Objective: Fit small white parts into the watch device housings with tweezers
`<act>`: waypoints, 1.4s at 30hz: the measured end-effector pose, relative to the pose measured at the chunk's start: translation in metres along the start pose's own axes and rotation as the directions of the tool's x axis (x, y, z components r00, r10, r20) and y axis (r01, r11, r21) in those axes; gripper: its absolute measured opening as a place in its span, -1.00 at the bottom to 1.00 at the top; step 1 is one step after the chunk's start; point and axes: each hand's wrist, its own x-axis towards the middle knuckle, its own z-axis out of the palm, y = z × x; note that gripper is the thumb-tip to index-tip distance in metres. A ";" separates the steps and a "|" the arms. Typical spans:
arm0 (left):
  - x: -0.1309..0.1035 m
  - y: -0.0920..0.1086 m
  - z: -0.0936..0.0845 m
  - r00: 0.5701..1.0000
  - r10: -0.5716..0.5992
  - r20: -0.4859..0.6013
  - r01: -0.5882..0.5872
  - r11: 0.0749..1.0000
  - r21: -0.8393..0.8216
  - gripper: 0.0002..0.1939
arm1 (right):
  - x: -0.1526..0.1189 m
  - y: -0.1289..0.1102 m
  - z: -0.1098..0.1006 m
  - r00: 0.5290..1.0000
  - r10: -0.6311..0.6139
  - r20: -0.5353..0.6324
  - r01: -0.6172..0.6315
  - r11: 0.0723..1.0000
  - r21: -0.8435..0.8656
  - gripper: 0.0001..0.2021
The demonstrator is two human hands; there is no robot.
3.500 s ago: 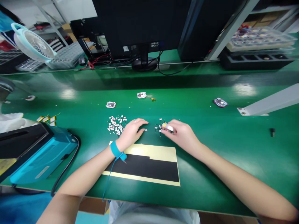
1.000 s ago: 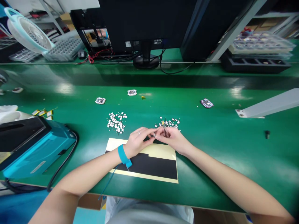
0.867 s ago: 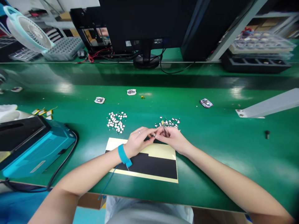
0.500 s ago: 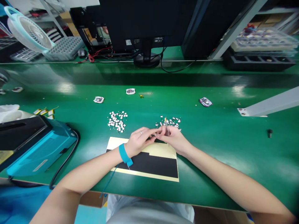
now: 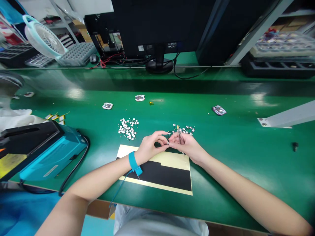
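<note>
My left hand (image 5: 152, 146), a teal strap around its wrist, pinches a tiny pale part (image 5: 168, 143) between thumb and fingertip. My right hand (image 5: 187, 146) meets it there, its thumb and finger also at the part. Slim metal tweezers (image 5: 180, 135) are tucked in the right hand, pointing down towards the sheet. Below both hands lies a cream sheet (image 5: 175, 160) with black adhesive-like strips (image 5: 169, 175). Small white pieces with dark leads form one pile (image 5: 128, 128) left of the hands and another pile (image 5: 189, 129) just behind the right hand.
Small device housings (image 5: 107, 106) lie farther back on the green bench (image 5: 236, 157). At left sits a teal and black machine (image 5: 55, 157) with a thick cable. A monitor stand (image 5: 159, 64) and a fan (image 5: 46, 37) occupy the back shelf. A slanted metal post (image 5: 290, 114) stands at right.
The view has shifted slightly, so the scene sits farther right. My left fingers have lifted and curled, uncovering the tiny part at the fingertips. Tweezers remain in my right hand.
</note>
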 end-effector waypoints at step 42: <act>0.040 -0.035 -0.086 0.929 -0.363 0.074 0.126 0.496 0.859 -0.93 | -0.050 -0.003 0.035 0.922 -0.053 0.383 0.385 0.203 -0.900 -0.75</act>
